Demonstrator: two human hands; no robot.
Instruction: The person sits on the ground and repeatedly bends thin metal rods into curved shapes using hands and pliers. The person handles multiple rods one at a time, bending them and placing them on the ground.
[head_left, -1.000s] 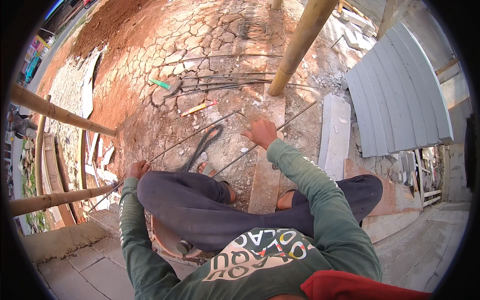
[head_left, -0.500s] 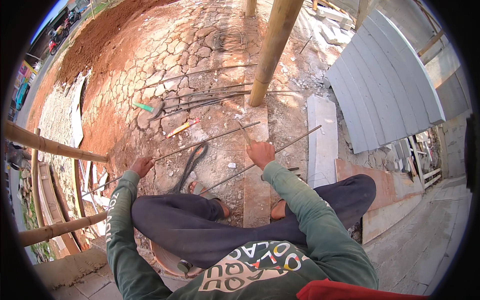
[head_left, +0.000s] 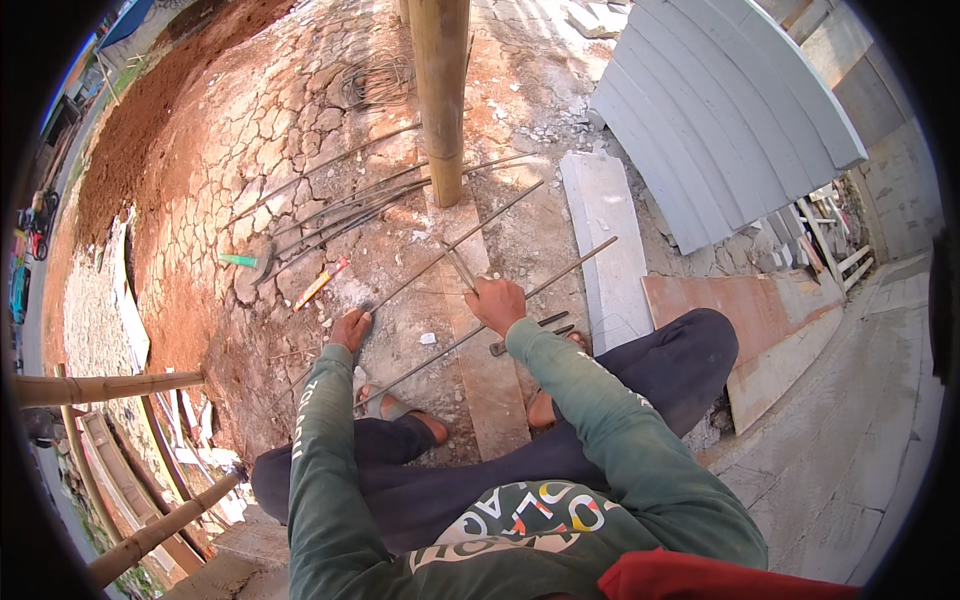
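My left hand is closed around a thin steel rod that slants up to the right. My right hand grips a metal tool, perhaps pincers, whose tip touches or lies very close to that rod; a fine wire is near it. A second rod runs roughly parallel below, passing under or beside my right hand. Dark tools lie by my right foot. A green-handled tool and a yellow-red narrow item lie on the cracked ground beyond my left hand.
Bamboo poles stand ahead and at left. Loose rods and a wire coil lie ahead. At right are grey panels, a white slab and reddish boards. A road with motorbikes is far left.
My left hand has moved forward and rightward with the rod, closer to my right hand, and the rod reaches farther up to the right. The camera view has shifted.
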